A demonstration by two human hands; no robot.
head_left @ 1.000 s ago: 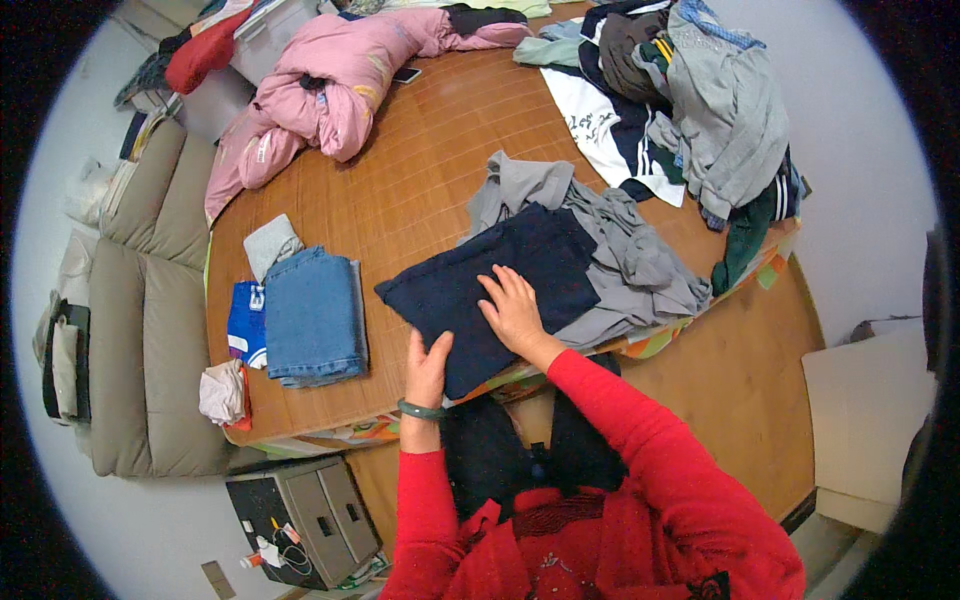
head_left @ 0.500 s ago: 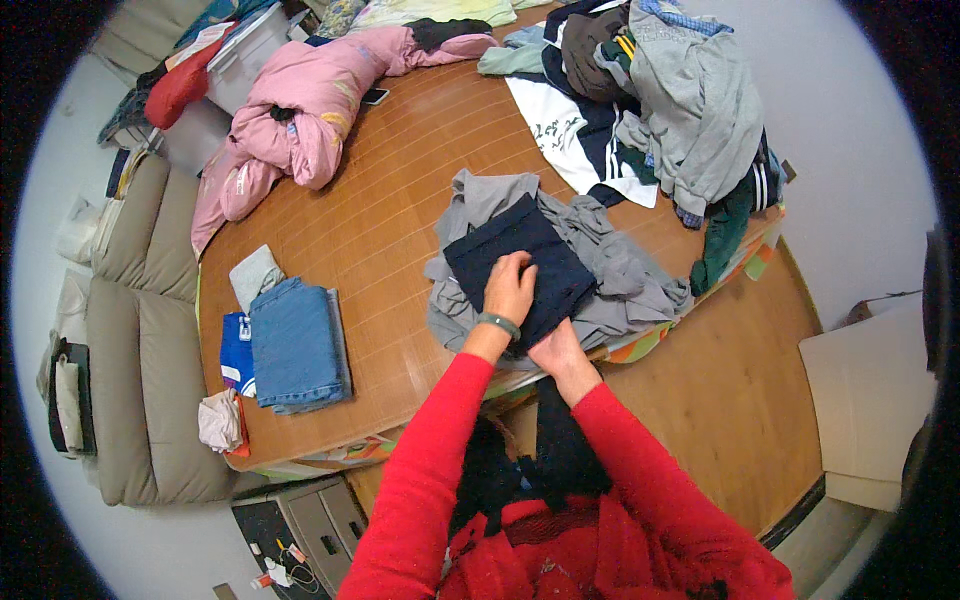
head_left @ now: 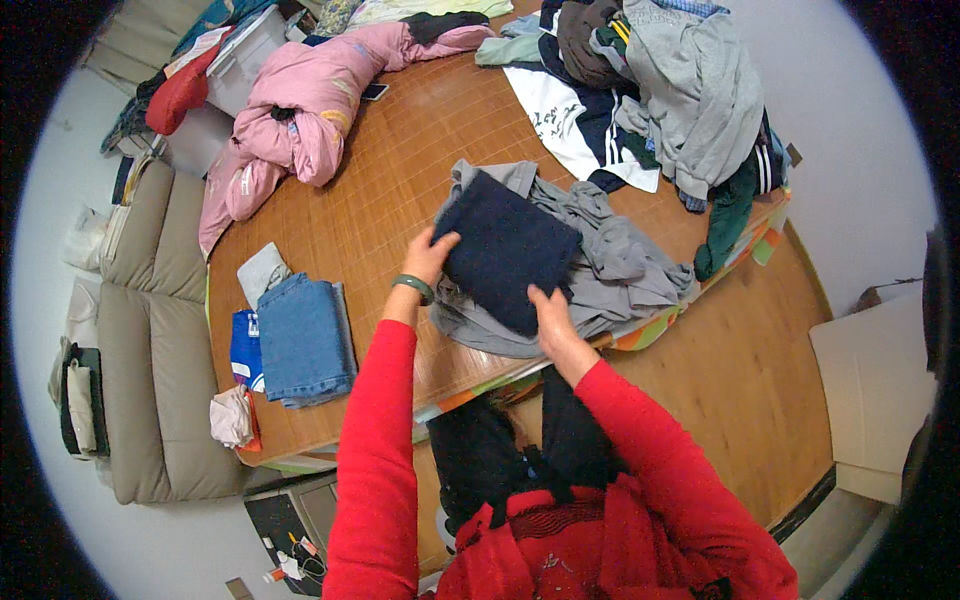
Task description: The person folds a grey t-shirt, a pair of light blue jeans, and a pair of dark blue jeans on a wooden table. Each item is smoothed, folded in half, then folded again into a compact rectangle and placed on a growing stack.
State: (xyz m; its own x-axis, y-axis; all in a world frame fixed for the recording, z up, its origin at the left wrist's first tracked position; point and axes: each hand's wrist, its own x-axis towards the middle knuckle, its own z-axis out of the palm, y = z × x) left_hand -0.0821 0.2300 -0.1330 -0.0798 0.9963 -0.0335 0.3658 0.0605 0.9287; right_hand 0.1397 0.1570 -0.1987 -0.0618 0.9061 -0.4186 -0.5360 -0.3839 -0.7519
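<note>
A folded dark navy garment (head_left: 508,250), squared into a flat bundle, is between my two hands. My left hand (head_left: 430,258) grips its left edge, thumb on top and the fingers hidden underneath. At the near right corner my right hand (head_left: 552,318) pinches it the same way. Beneath and behind the bundle lies a crumpled grey garment (head_left: 610,250), spread at the near edge of the mat-covered bed. Whether the bundle is lifted off the grey cloth or rests on it is hard to tell.
Folded jeans (head_left: 305,340) lie at the left beside small folded clothes (head_left: 232,418). A large heap of clothes (head_left: 695,100) covers the far right. A pink quilt (head_left: 300,110) and a phone (head_left: 375,92) lie at the far left. A beige sofa (head_left: 150,370) stands beyond the left edge.
My left hand has moved from the top of the navy garment to its left edge. My right hand has come from under the near edge to the right corner, and the bundle has turned slightly.
</note>
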